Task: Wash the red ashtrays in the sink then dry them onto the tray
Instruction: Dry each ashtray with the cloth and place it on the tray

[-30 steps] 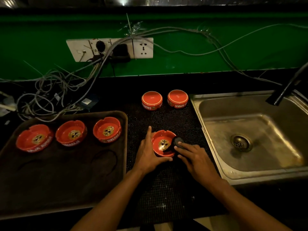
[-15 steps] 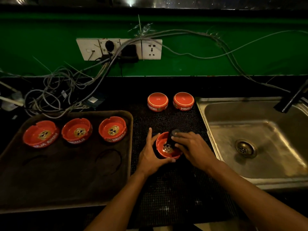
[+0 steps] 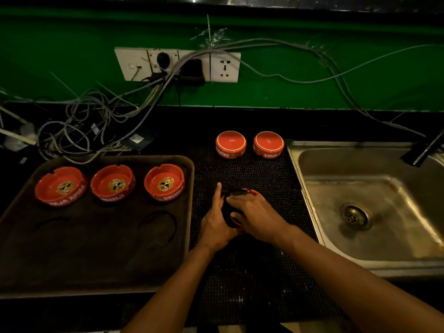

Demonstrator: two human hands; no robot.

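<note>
On the black mat, my left hand (image 3: 214, 221) grips a red ashtray (image 3: 255, 193) from the left, index finger pointing up. Only a sliver of the ashtray's rim shows. My right hand (image 3: 252, 216) lies over its top and presses a dark cloth (image 3: 236, 193) into it. Three red ashtrays (image 3: 112, 182) stand upright in a row at the back of the brown tray (image 3: 96, 260). Two more red ashtrays (image 3: 231, 144) sit upside down at the back of the mat. The steel sink (image 3: 374, 207) is to the right.
A dark tap (image 3: 425, 150) hangs over the sink's far right corner. A tangle of grey cables (image 3: 79, 133) lies behind the tray, running up to wall sockets (image 3: 177, 64) on the green wall. The counter's front edge is near my forearms.
My right hand moved left with the cloth, from the ashtray's right edge to over its whole top, hiding the bowl. My left hand kept its hold.
</note>
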